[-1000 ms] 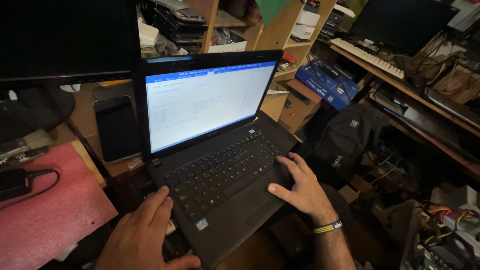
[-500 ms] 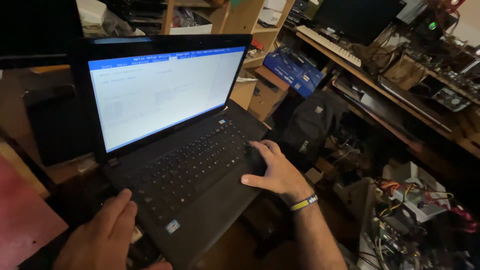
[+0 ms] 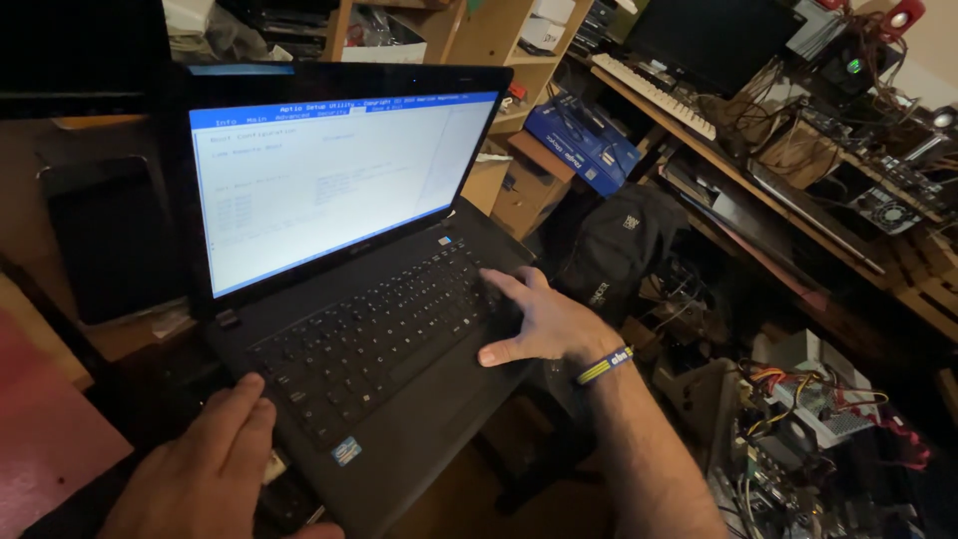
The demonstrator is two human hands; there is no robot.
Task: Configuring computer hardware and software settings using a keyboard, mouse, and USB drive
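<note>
An open black laptop [image 3: 399,399] lies in front of me, its screen [image 3: 329,185] lit pale with a blue bar along the top. My right hand [image 3: 539,324] rests flat on the right end of the keyboard, fingers spread over the keys, a striped band on the wrist. My left hand [image 3: 205,469] lies at the laptop's front left corner, fingers on the edge of the palm rest. Neither hand holds anything.
A red mat [image 3: 45,439] lies at the left. A black backpack [image 3: 624,250] sits to the right of the laptop. Wooden shelves [image 3: 479,40] stand behind. A cluttered bench at the right carries a monitor [image 3: 714,40], a keyboard [image 3: 654,95], a blue box [image 3: 584,145] and loose electronics [image 3: 808,419].
The view has shifted right and closer, so the laptop sits further left in frame. My right hand stays on the keyboard's right end; my left hand remains at the front left corner.
</note>
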